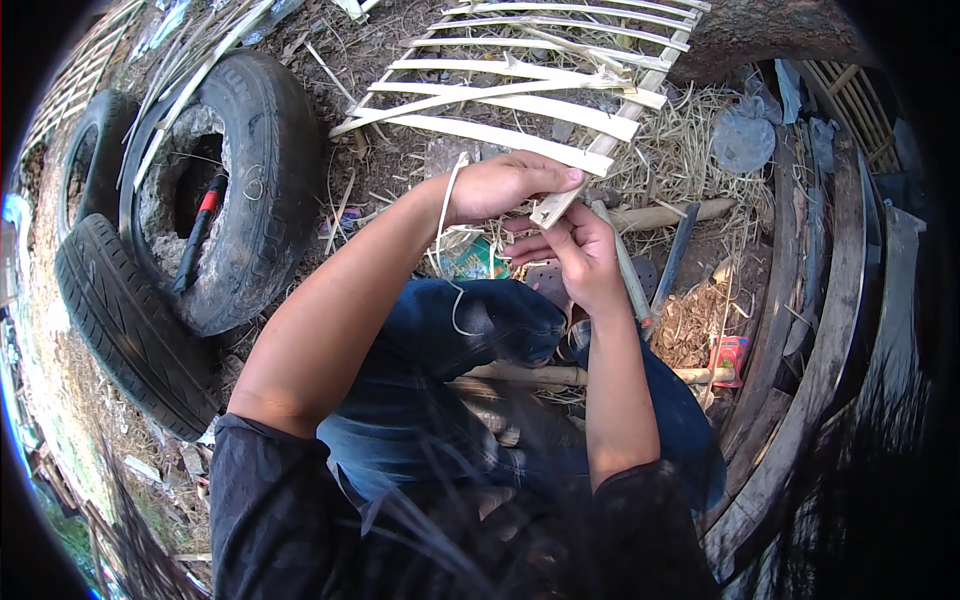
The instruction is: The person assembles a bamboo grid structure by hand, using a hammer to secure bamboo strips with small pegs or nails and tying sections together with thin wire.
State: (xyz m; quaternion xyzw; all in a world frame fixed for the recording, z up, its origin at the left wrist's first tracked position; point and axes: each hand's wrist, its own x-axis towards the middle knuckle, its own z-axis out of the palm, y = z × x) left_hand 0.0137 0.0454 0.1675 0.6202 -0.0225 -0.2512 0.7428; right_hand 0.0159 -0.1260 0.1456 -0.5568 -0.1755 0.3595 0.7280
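Observation:
A ladder-like bamboo frame (478,108) stretches away from me, its pale slats lying across a long bamboo strip (629,107). My left hand (507,187) is closed at the near end of that strip, thumb beside the nearest slat; its other fingers are mostly hidden. Just below, my right hand (584,258) pinches the strip's end between thumb and forefinger, its remaining fingers spread underneath. A thin pale cord (441,222) passes by my left wrist and dangles in a loop over my blue trousers (420,325). I cannot tell what holds the cord.
Worn tyres (262,190) stand at the left, one with a black-and-red handled tool (204,225) inside. Weathered planks (815,400) line the right. Near my right forearm lie a dark metal bar (676,255), wood shavings (686,330) and a red packet (732,358). Straw covers the ground.

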